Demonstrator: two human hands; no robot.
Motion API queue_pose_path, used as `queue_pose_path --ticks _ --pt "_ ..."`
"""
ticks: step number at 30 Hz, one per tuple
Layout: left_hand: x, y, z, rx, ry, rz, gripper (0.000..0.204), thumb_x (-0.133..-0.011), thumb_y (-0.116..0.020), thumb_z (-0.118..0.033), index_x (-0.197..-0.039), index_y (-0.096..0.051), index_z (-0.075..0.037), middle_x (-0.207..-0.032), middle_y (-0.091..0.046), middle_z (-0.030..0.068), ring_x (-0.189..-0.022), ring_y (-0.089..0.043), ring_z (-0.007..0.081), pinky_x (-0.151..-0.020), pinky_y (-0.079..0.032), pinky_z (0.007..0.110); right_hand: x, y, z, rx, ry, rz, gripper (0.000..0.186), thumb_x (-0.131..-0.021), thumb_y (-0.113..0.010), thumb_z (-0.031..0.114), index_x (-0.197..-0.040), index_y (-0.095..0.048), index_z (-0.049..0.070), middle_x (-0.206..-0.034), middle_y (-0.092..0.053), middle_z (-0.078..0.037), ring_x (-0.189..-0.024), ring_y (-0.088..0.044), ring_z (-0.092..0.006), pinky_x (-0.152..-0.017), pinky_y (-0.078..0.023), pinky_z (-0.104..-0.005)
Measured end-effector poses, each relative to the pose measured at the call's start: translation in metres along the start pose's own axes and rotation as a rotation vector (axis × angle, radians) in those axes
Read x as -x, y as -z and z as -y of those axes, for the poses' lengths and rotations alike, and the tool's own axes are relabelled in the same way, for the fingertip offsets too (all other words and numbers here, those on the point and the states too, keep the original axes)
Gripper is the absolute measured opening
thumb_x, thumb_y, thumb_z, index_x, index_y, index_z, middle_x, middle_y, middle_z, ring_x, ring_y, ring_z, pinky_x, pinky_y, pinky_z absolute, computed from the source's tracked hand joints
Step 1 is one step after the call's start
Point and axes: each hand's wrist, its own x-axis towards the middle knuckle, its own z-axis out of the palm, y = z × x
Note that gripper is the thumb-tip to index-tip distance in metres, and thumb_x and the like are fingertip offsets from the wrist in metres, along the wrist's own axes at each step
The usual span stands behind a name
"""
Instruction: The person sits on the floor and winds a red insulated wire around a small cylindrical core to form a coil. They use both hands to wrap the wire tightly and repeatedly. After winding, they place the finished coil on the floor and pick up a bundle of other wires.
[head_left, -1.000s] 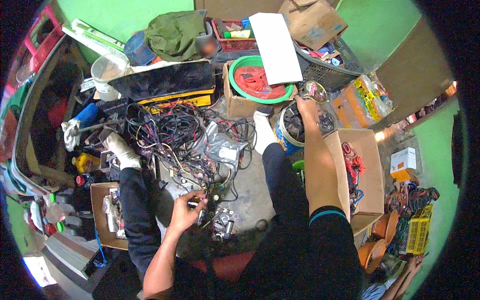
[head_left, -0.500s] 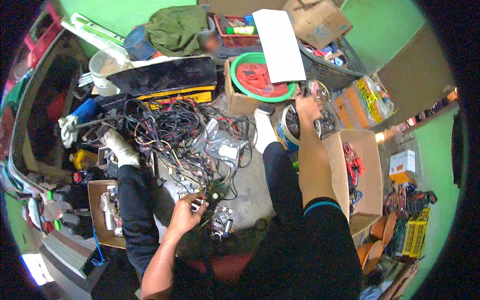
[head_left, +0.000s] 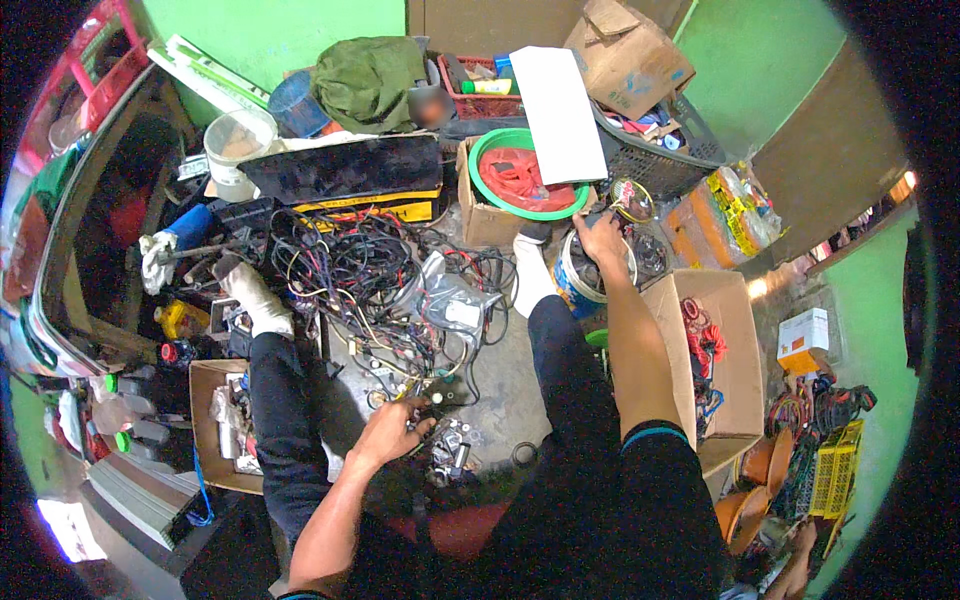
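Observation:
My left hand (head_left: 392, 434) is low over the floor, its fingers curled and pinched together. Whatever lies between them is too small to name. Just right of it is a pile of small metal parts (head_left: 455, 450), and beyond it spreads a tangle of wires (head_left: 340, 255) with a clear plastic bag (head_left: 455, 300) on top. My right arm stretches out to a bucket (head_left: 574, 282) with a pale rim and blue side. Over its mouth my right hand (head_left: 603, 240) has bent fingers, with something dark at the tips that I cannot make out.
A cardboard box (head_left: 738, 350) with red wire stands by my right arm; a smaller carton (head_left: 210, 452) is beside my left leg. Farther off are a green basin (head_left: 480, 190) holding red plastic, a white board (head_left: 558, 115), a black crate (head_left: 690, 150) and a lidded tub (head_left: 232, 150).
My right hand has shifted slightly left over the bucket, with its fingers now bent around something dark. The left hand stays by the small parts; the pale piece seen in its fingers no longer shows.

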Motion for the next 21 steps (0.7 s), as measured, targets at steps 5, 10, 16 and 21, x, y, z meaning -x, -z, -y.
queue_pose_path --ticks 5,10,16,21 --pt "0.001 -0.003 0.011 0.037 -0.017 -0.034 0.036 -0.082 -0.07 -0.024 -0.11 -0.066 -0.002 -0.094 -0.068 0.023 -0.08 -0.068 0.0346 -0.075 -0.053 0.041 0.005 0.01 0.0 -0.02 0.084 0.116 0.091 -0.079 -0.059 0.066 -0.133 -0.036 -0.004 -0.125 -0.054 -0.031 -0.112 -0.057 -0.0442 -0.094 -0.046 -0.0521" --pt "0.003 0.01 0.006 -0.06 0.026 0.074 0.04 -0.086 -0.063 -0.025 -0.12 -0.061 -0.004 -0.096 -0.067 0.024 -0.093 -0.064 0.0412 -0.083 -0.05 0.048 0.013 0.027 0.019 0.116 -0.07 0.065 0.095 -0.076 -0.065 0.064 -0.142 -0.037 0.002 -0.147 -0.032 -0.026 -0.133 -0.036 -0.0427 -0.103 -0.038 -0.0552" --pt "0.006 0.008 0.009 -0.058 -0.05 0.077 0.041 -0.086 -0.063 -0.028 -0.118 -0.058 -0.002 -0.094 -0.065 0.0266 -0.09 -0.062 0.0449 -0.084 -0.05 0.05 0.09 -0.017 0.076 -0.218 0.553 -0.537 0.053 -0.077 -0.064 0.021 -0.124 -0.053 -0.001 -0.121 -0.056 -0.027 -0.113 -0.052 -0.0422 -0.1 -0.038 -0.0501" --pt "0.003 -0.012 0.025 -0.106 -0.08 0.134 0.035 -0.087 -0.061 -0.026 -0.114 -0.061 -0.005 -0.094 -0.065 0.025 -0.091 -0.063 0.0432 -0.081 -0.051 0.051 0.135 -0.089 0.188 -0.256 1.06 0.375 0.054 -0.072 -0.07 0.018 -0.123 -0.056 0.005 -0.122 -0.059 -0.019 -0.119 -0.053 -0.0364 -0.104 -0.041 -0.0406"
